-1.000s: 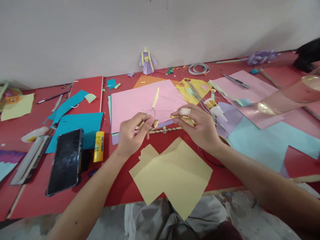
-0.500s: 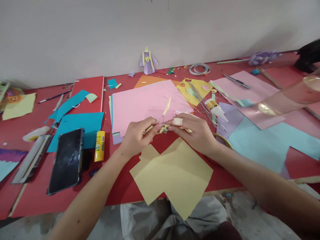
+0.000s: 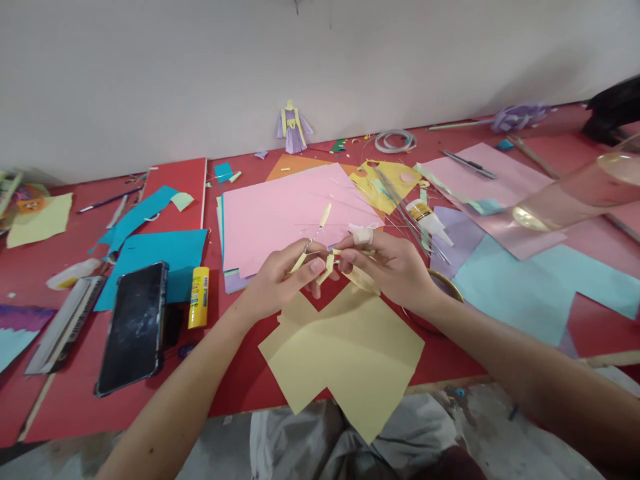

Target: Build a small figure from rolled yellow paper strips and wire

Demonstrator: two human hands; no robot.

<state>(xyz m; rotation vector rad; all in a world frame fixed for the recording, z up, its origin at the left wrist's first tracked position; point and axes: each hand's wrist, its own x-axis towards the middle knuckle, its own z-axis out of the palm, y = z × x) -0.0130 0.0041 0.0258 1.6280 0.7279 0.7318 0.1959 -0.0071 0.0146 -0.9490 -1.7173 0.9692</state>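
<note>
Between my fingertips is a small wire figure (image 3: 325,217) with pale yellow paper wrapped round parts of its thin twisted wire. My left hand (image 3: 283,273) pinches it from the left, one yellow-wrapped piece resting along the fingers. From the right, my right hand (image 3: 393,267), with a pale bandage on one finger, pinches a short yellow paper piece (image 3: 329,265) at the figure's lower part. Exactly how the pieces join is hidden by the fingers. A cut yellow paper sheet (image 3: 345,353) lies below my hands, over the table's front edge.
Pink paper sheets (image 3: 280,207) lie beyond my hands. A glue stick (image 3: 199,297) and phone (image 3: 133,327) are on the left; a glue bottle (image 3: 429,220), wires (image 3: 400,200) and a cutter knife (image 3: 470,165) on the right. A paper doll (image 3: 293,128) leans against the wall.
The wire figure has turned in my fingers, and more of its twisted wire shows. My right fingers have shifted and now pinch the yellow paper piece lower down.
</note>
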